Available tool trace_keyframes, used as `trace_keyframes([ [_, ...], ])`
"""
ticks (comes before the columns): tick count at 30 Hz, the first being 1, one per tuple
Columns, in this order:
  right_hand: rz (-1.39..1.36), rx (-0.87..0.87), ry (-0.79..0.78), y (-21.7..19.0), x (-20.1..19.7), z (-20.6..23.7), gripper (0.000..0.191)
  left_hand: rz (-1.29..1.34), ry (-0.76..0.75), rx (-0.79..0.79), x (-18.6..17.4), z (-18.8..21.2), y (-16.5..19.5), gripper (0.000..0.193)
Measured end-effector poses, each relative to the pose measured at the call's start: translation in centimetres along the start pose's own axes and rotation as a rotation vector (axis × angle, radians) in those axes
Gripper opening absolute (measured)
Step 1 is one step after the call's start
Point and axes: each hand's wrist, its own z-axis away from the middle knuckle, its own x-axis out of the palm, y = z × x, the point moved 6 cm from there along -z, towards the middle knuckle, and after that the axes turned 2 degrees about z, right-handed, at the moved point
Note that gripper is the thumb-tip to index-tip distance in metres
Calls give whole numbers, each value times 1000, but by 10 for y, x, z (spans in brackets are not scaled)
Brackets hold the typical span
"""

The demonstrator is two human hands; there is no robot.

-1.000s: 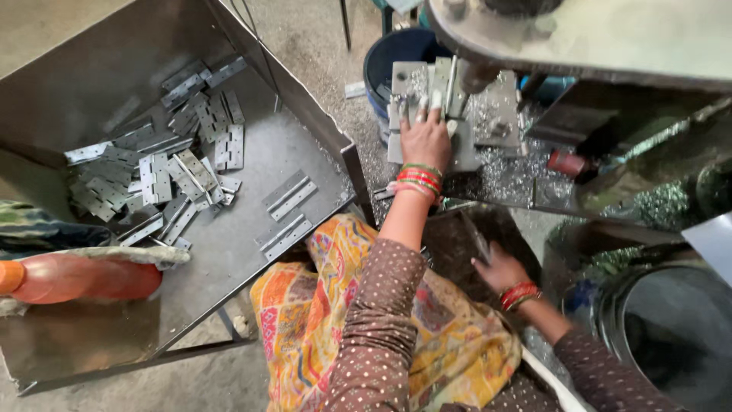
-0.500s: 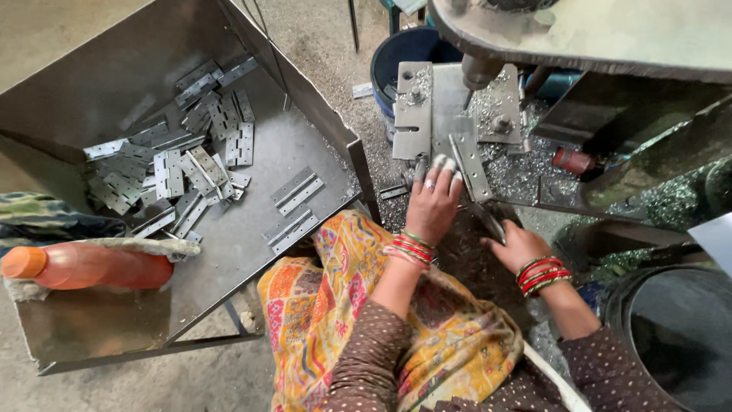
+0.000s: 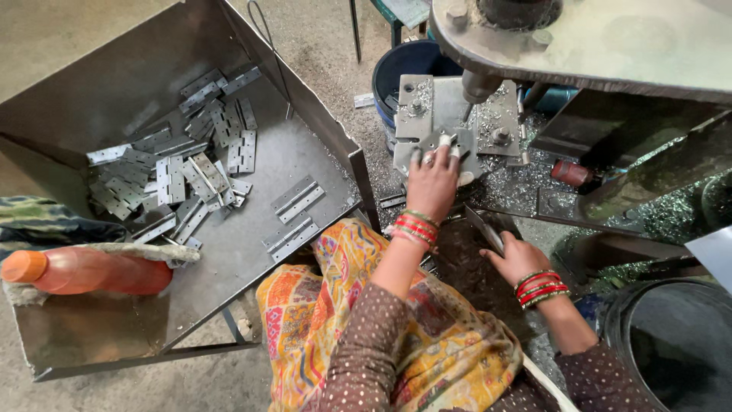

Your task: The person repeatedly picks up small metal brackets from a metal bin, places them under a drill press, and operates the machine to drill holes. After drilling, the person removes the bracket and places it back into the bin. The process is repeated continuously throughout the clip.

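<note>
My left hand reaches forward onto the grey steel bed plate of a press. Its fingertips hold a small metal hinge flat on the plate, just under the machine's vertical spindle. My right hand rests lower, near my lap, and grips a flat metal hinge piece by one end. Both wrists wear red and green bangles. A patterned orange and yellow cloth covers my knees.
A large sheet-metal tray on my left holds several loose hinges. An orange plastic bottle lies on a rag at its near corner. A blue bucket stands behind the press and a dark drum at right. Metal shavings litter the press base.
My left hand went from the plate back to my lap, where it met the right hand, then moved forward onto the plate again with a hinge. My right hand dropped slightly.
</note>
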Motion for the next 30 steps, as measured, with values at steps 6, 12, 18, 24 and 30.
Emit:
trace_keyframes([
  [6,45,-21,10,-5,-1,0,61,-90,-77,-186,-3,27,-20,55],
  [12,24,-55,36,-4,0,-4,63,26,-32,-99,-2,30,17,49],
  [18,2,-90,78,3,12,-4,59,67,-44,-155,17,-3,0,39],
  [24,-73,9,98,-1,46,10,50,103,-156,-154,22,1,1,42],
  [30,-127,-87,37,-7,29,6,57,47,6,-150,14,6,3,40],
])
